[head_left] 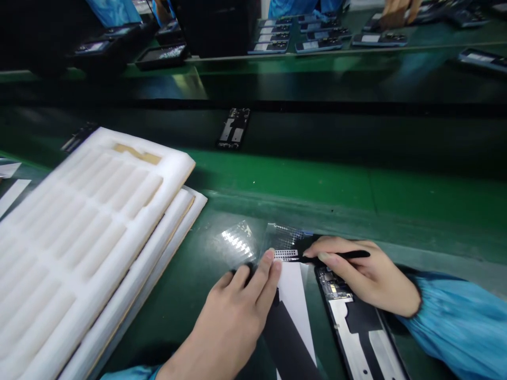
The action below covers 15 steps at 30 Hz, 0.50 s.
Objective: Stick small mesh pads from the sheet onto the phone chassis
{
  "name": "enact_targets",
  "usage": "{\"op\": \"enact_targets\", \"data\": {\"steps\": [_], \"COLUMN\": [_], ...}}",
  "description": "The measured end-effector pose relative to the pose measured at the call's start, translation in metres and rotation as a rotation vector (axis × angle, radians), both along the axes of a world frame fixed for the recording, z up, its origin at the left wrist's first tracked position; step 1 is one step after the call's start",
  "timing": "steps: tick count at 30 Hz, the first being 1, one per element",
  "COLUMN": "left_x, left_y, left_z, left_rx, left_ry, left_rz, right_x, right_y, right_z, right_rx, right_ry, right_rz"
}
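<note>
My left hand (233,316) lies flat with its fingers stretched out, pressing down a clear film sheet (253,240) that carries a small perforated strip (285,254). My right hand (364,277) is closed round black tweezers (336,257), whose tip touches that strip. Under my right hand lies an open phone frame (362,327) with its inner parts showing. A white and black backing sheet (293,306) sits between my two hands.
Stacked white foam trays (79,232) with long slots fill the left. A phone frame (233,127) rides on the dark conveyor beyond. Several phones (317,37) lie on the far bench, where another person's hand (398,13) works. Black trays (162,55) stand far left.
</note>
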<state>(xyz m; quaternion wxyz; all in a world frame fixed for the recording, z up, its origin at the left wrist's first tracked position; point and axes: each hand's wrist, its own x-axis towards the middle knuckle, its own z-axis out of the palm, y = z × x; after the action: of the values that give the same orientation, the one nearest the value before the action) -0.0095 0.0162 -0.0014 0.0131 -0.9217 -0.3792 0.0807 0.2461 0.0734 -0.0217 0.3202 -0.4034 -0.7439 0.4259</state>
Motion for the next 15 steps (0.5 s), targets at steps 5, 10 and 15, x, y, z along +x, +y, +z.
{"op": "enact_targets", "data": {"steps": [5, 10, 15], "left_x": [-0.0023, -0.0028, -0.0019], "left_y": [0.0007, -0.0002, -0.0008], "left_z": [-0.0029, -0.0047, -0.006], "left_rx": [-0.027, -0.024, -0.017], "left_ry": [-0.009, -0.024, -0.024], "left_rz": [-0.001, 0.003, 0.001], "right_x": [-0.0002, -0.0004, -0.0015], "right_y": [0.0, 0.0006, 0.003], "right_z": [-0.0009, -0.001, 0.0012], "right_rx": [0.017, 0.057, 0.11], "right_ry": [0.008, -0.002, 0.006], "right_rz": [0.03, 0.038, 0.071]}}
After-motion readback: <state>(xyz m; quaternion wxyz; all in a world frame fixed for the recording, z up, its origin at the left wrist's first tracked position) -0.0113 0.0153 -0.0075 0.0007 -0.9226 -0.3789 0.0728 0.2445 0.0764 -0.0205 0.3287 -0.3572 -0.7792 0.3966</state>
